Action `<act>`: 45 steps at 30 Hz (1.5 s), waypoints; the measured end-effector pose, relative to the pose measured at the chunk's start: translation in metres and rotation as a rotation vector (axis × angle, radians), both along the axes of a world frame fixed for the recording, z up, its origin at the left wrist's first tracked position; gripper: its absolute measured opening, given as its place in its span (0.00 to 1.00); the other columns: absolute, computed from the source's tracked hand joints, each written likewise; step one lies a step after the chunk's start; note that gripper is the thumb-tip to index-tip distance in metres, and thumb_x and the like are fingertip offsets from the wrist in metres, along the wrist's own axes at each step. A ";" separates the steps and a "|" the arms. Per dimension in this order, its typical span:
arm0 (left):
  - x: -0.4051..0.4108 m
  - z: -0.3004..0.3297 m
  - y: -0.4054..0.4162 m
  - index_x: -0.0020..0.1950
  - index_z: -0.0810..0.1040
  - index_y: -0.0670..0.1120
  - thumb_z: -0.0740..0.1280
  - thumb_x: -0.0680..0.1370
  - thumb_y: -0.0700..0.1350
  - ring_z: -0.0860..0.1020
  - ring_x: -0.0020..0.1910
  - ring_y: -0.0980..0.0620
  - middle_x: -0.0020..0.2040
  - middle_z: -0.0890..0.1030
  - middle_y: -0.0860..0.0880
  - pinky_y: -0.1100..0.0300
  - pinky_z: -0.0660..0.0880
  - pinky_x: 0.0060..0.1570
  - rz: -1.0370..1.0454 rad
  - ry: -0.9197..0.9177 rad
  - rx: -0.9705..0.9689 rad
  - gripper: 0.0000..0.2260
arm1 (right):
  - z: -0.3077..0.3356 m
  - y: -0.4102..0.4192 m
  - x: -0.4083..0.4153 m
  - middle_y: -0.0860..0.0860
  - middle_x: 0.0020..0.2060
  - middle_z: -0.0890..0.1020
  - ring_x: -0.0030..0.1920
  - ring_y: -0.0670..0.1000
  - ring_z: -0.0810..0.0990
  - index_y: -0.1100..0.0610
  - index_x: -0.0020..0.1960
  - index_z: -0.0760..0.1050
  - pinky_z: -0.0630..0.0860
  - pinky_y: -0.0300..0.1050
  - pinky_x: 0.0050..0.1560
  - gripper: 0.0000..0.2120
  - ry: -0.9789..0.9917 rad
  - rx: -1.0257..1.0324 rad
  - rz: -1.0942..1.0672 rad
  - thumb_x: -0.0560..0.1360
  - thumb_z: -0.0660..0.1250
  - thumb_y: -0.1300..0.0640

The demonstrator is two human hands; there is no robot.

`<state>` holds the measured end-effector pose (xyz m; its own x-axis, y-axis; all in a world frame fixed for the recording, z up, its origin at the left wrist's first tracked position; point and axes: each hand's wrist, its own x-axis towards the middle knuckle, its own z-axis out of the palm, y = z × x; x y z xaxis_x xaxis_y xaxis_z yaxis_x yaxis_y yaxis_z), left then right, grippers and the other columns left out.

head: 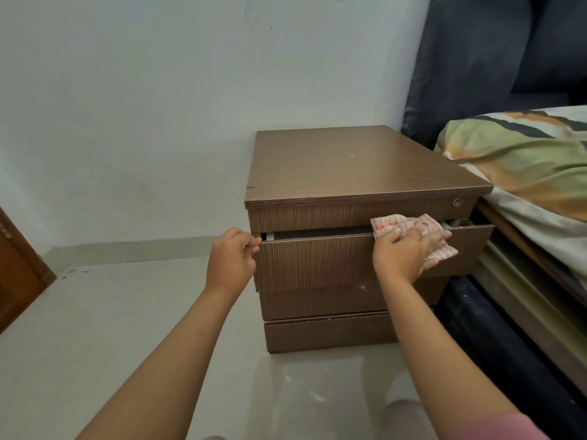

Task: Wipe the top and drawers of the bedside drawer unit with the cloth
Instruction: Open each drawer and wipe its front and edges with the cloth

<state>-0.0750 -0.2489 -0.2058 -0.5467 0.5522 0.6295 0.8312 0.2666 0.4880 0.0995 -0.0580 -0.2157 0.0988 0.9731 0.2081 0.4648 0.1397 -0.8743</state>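
The brown drawer unit (355, 163) stands on the floor (111, 328) by the wall (158, 90), w/ the bed (533, 185) just on its right. Its 2nd drawer (317, 262) is pulled out a bit; can't tell what's inside, it's dark in there. The top drawer has a small lock (456, 202).

Left hand (231, 260) grips the drawer's left top corner, fingers curled over the edge. Right hand (409, 250) presses the checked cloth (413, 228) on the drawer's top edge, near the right side, fingers spread fairly flat over it. Both arms reach fwd.

A striped pillow (514, 154) lies on the bed. A wood door (16, 274) shows at far left.
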 end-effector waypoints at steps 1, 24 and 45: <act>0.000 0.000 0.000 0.44 0.82 0.38 0.69 0.71 0.32 0.77 0.38 0.50 0.40 0.80 0.43 0.63 0.71 0.39 0.005 0.003 -0.002 0.04 | 0.000 0.005 0.005 0.60 0.76 0.40 0.76 0.60 0.42 0.61 0.73 0.61 0.43 0.60 0.73 0.24 -0.008 0.005 -0.007 0.79 0.54 0.54; 0.006 0.001 0.006 0.41 0.81 0.36 0.69 0.69 0.29 0.76 0.36 0.47 0.38 0.79 0.42 0.59 0.70 0.36 0.075 0.072 -0.038 0.05 | -0.022 0.050 0.054 0.59 0.70 0.68 0.74 0.58 0.58 0.61 0.58 0.76 0.53 0.64 0.72 0.14 -0.054 0.400 0.089 0.79 0.58 0.55; 0.004 0.002 0.005 0.40 0.82 0.36 0.70 0.68 0.29 0.75 0.34 0.48 0.37 0.79 0.42 0.59 0.69 0.36 0.065 0.082 -0.053 0.05 | -0.028 0.062 0.066 0.51 0.75 0.59 0.76 0.56 0.48 0.48 0.63 0.73 0.40 0.70 0.68 0.19 -0.204 0.314 0.125 0.75 0.62 0.42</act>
<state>-0.0708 -0.2441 -0.2035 -0.5302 0.5512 0.6443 0.8479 0.3446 0.4029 0.1654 0.0036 -0.2437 -0.0900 0.8610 0.5005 0.5869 0.4519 -0.6719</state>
